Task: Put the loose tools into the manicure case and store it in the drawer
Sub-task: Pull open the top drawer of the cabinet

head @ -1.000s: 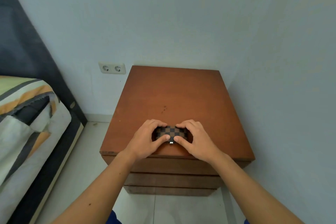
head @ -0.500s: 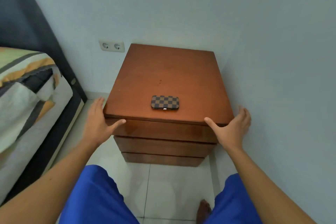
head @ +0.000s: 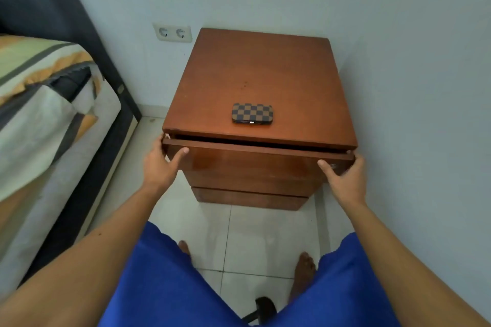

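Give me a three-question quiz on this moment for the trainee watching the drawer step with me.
1. True or false: the checkered manicure case is closed and lies on top of the nightstand.
2. Which drawer do the left hand and right hand grip? A) the top drawer B) the middle drawer C) the bottom drawer
3. Fill in: the top drawer is open only a ____, too narrow yet to pass the case in.

Key
1. True. It sits near the front edge, with no hand on it.
2. A. Each hand holds one end of its front panel.
3. Crack: only a dark gap shows under the nightstand top.
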